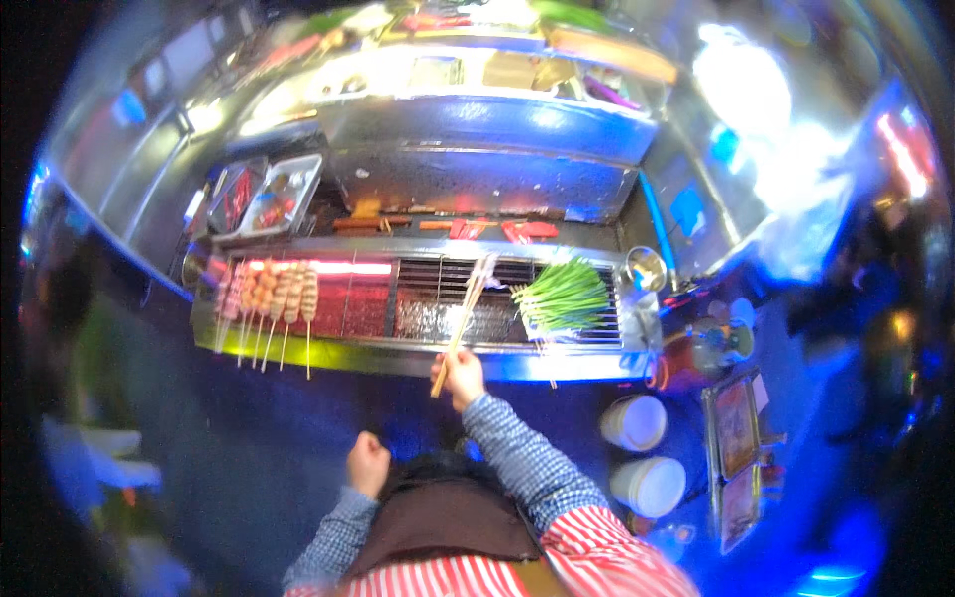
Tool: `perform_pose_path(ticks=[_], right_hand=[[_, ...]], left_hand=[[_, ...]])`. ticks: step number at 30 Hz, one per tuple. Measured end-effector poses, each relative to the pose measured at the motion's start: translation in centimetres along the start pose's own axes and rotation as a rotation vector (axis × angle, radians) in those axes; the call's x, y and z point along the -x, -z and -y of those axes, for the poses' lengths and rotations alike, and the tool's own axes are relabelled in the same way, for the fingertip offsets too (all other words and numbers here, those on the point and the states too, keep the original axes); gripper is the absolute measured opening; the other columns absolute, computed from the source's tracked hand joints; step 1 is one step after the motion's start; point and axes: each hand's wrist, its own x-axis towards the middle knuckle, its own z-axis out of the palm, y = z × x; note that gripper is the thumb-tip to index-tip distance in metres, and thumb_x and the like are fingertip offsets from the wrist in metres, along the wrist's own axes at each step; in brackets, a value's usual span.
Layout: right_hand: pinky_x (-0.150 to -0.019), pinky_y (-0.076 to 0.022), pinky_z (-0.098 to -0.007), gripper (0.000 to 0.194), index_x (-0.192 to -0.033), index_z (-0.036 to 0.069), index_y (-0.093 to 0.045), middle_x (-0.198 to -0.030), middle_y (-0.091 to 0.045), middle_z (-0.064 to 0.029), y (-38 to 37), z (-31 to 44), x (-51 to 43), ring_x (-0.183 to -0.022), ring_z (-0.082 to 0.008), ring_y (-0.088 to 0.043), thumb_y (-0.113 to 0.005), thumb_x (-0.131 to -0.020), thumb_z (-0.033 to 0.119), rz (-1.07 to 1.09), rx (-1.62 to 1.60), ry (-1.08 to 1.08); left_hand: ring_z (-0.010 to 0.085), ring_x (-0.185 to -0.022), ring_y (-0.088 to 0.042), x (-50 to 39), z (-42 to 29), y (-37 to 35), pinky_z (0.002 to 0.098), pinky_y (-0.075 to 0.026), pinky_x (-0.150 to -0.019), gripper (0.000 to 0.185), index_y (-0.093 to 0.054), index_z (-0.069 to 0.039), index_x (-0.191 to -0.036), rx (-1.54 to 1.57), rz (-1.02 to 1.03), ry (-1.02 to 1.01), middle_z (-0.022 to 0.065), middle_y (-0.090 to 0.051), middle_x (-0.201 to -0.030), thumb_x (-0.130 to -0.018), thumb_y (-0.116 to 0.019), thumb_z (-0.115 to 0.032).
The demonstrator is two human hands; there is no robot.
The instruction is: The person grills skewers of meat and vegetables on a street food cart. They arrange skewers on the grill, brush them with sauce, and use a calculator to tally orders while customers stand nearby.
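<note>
My right hand (459, 377) grips a bundle of thin wooden skewers (464, 317) at its lower end, just over the front edge of the grill (492, 366). Pale food at the bundle's far end is too blurred to name. To the right of it, green chives on skewers (567, 295) lie fanned across the grill bars. My left hand (368, 463) is curled closed in front of the apron, away from the grill; nothing shows in it. Several food skewers (289, 291) stand side by side at the grill's left end, their sticks hanging over the front edge.
Behind the grill lie red packets (530, 230) and, at left, a white plastic tray (304, 195). A round metal container (645, 269) stands at the grill's right end. White buckets (647, 486) and rectangular trays (735, 440) are at the lower right.
</note>
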Motion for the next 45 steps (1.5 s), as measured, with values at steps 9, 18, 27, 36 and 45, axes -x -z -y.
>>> perform_pose_path(ticks=[9,18,27,36,45], right_hand=[[-0.054,-0.0544,-0.0299,0.012,-0.102,0.001,-0.06,-0.084,-0.065,-0.008,4.2,-5.0,-1.8,-0.063,-0.0155,-0.062,-0.061,-0.097,0.012,-0.091,0.189,-0.141],[-0.059,-0.0524,-0.0366,0.011,-0.09,0.003,-0.065,-0.078,-0.067,-0.0119,7.1,-9.1,-2.8,-0.068,-0.0198,-0.063,-0.058,-0.091,0.01,-0.275,0.37,-0.034],[-0.046,-0.0484,-0.0261,0.007,-0.094,0.006,-0.055,-0.076,-0.061,-0.0037,6.1,-4.5,0.0,-0.057,-0.0123,-0.059,-0.057,-0.098,0.011,-0.249,0.357,-0.115],[-0.043,-0.0399,-0.0238,0.006,-0.091,0.008,-0.056,-0.071,-0.058,-0.0012,6.7,-3.1,-0.5,-0.051,-0.0092,-0.05,-0.061,-0.094,0.007,-0.163,0.249,-0.015],[-0.063,-0.0551,-0.0312,0.013,-0.098,0.002,-0.065,-0.086,-0.07,-0.01,1.7,-9.1,-3.3,-0.072,-0.0172,-0.066,-0.065,-0.094,0.014,-0.22,0.31,-0.14]], left_hand=[[0.0287,-0.096,-0.069,-8.4,-1.3,-8.8,0.0349,-0.053,-0.088,0.029,-0.071,-0.002,-0.112,0.279,0.194,-0.046,0.0162,-0.073,-0.102,-0.093,-0.066,-0.024],[0.0219,-0.08,-0.067,-13.4,-7.8,-19.0,0.0367,-0.056,-0.07,0.01,-0.068,0.002,-0.098,0.917,0.279,0.49,0.012,-0.07,-0.09,-0.09,-0.064,-0.001],[0.0123,-0.05,-0.051,-14.0,-7.3,-16.3,0.0282,-0.038,-0.042,0.011,-0.063,-0.005,-0.087,0.694,0.11,0.339,0.0029,-0.059,-0.07,-0.096,-0.059,-0.009],[0.014,-0.059,-0.057,-16.6,-5.5,-11.8,0.0303,-0.045,-0.053,0.013,-0.064,-0.004,-0.089,0.581,0.113,0.237,0.0031,-0.061,-0.07,-0.097,-0.062,-0.014],[0.0184,-0.086,-0.066,-16.3,-3.4,-12.9,0.032,-0.056,-0.075,0.023,-0.064,-0.001,-0.117,1.071,0.478,0.576,0.009,-0.069,-0.101,-0.104,-0.052,-0.014]])
